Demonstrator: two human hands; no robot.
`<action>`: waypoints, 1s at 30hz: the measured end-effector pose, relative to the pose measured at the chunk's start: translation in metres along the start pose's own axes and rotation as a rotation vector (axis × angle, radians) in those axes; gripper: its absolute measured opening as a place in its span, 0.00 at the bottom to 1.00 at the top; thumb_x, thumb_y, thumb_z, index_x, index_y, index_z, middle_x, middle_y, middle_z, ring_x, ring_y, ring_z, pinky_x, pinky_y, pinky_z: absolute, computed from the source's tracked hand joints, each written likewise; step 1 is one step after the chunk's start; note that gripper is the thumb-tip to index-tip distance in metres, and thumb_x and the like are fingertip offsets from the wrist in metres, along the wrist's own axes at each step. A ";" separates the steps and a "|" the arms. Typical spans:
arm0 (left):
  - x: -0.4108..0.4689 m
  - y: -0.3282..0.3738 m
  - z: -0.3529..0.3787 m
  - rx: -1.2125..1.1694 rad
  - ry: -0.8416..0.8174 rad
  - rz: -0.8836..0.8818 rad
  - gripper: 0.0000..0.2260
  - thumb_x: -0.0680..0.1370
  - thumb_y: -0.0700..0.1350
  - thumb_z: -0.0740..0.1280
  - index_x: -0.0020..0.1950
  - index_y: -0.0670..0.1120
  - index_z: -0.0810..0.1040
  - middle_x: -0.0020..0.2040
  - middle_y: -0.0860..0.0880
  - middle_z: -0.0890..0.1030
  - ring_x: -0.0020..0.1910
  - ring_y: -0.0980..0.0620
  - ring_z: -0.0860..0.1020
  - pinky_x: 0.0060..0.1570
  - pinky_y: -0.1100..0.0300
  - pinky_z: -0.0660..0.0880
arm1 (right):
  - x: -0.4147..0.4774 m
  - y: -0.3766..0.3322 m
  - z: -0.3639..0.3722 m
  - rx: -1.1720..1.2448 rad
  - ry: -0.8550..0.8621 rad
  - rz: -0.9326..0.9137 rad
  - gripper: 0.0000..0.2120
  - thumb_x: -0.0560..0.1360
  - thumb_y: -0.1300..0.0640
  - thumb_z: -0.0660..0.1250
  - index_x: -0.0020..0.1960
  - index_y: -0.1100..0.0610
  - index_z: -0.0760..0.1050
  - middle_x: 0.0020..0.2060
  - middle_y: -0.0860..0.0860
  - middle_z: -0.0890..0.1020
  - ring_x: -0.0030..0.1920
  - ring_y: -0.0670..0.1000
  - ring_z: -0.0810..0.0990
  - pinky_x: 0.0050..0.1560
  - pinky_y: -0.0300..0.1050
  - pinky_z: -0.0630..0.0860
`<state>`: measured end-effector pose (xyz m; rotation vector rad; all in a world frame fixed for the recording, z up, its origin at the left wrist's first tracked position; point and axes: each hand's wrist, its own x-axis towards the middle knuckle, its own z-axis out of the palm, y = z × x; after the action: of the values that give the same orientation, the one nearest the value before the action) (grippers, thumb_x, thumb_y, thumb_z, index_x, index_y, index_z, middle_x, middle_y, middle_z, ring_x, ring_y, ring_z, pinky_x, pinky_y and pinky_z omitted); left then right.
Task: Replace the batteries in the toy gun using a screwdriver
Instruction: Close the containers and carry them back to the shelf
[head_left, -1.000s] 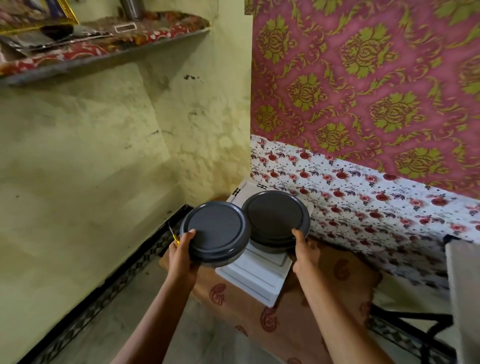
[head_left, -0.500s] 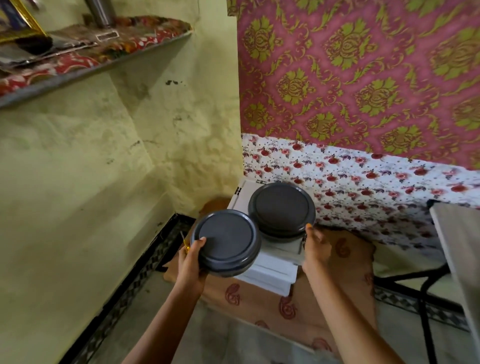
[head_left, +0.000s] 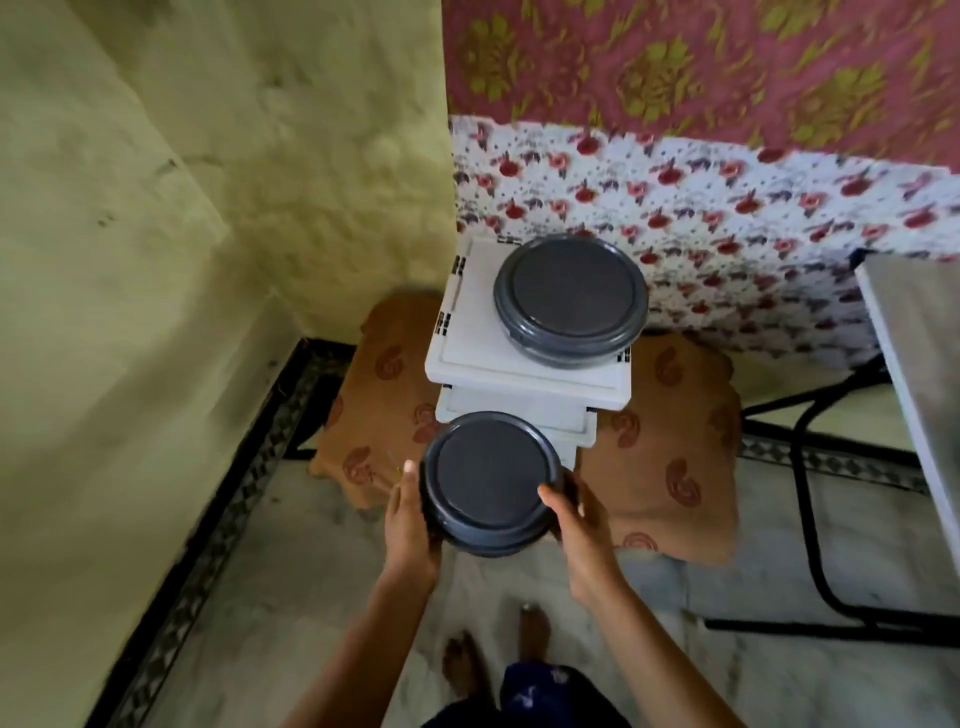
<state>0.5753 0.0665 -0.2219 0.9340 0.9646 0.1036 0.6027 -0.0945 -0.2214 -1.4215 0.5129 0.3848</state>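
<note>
- Wall (head_left: 182, 260): yellow-green plaster, left of the white drawer unit (head_left: 524, 371); blurred, with a black patterned floor border at its foot.
- Brown cushion (head_left: 384, 410): under the drawer unit, sticking out on both sides; its middle is hidden by the unit.
- Yellow sliver (head_left: 397, 469): just off the left fingertips, in front-left of the drawer unit; too blurred to name.
- Left hand (head_left: 408, 525): thumb lies on the left rim of the held container (head_left: 491, 483), fingers wrapped round its side and mostly hidden behind it.
- Held container: dark grey, round, lid on, contents hidden. It sits between the two hands, in front of the drawer unit's lower drawers and overlapping them in view; touching or not, cannot tell.
- Right hand (head_left: 579, 525): thumb on the right rim, fingers curled round the far side, partly hidden.
- Toy gun: cannot tell where it is.
- Bare feet (head_left: 462, 665): below the hands, partly covered by dark clothing at the bottom edge.
- Second container (head_left: 571, 299): same kind, lid on, resting on top of the drawer unit toward its back right.
- Floral cloth (head_left: 727, 208): behind and right of the drawer unit.
- Black frame (head_left: 805, 467): right of the drawer unit, under a grey slab (head_left: 914, 374) cut off by the right edge.
</note>
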 end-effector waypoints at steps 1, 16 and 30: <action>0.006 -0.008 0.005 -0.009 0.039 -0.015 0.14 0.81 0.51 0.60 0.57 0.43 0.77 0.55 0.45 0.80 0.53 0.46 0.79 0.55 0.49 0.76 | 0.006 0.007 -0.001 0.013 0.064 0.009 0.09 0.72 0.62 0.68 0.52 0.57 0.77 0.53 0.56 0.81 0.54 0.54 0.79 0.55 0.51 0.74; 0.121 -0.034 0.076 0.140 0.107 0.050 0.09 0.81 0.42 0.60 0.58 0.39 0.75 0.51 0.43 0.81 0.48 0.47 0.80 0.51 0.52 0.77 | 0.152 0.016 0.011 0.056 0.171 -0.055 0.12 0.74 0.59 0.67 0.57 0.54 0.72 0.47 0.46 0.78 0.50 0.45 0.76 0.45 0.34 0.71; 0.174 -0.011 0.112 0.241 0.012 0.062 0.07 0.81 0.38 0.57 0.52 0.41 0.74 0.43 0.44 0.76 0.36 0.48 0.75 0.29 0.66 0.75 | 0.219 0.006 0.022 -0.124 0.186 0.101 0.03 0.79 0.59 0.59 0.48 0.55 0.71 0.45 0.49 0.73 0.43 0.45 0.70 0.52 0.39 0.64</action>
<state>0.7589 0.0688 -0.3181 1.1864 0.9735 0.0458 0.7838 -0.0826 -0.3455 -1.5641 0.7246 0.3723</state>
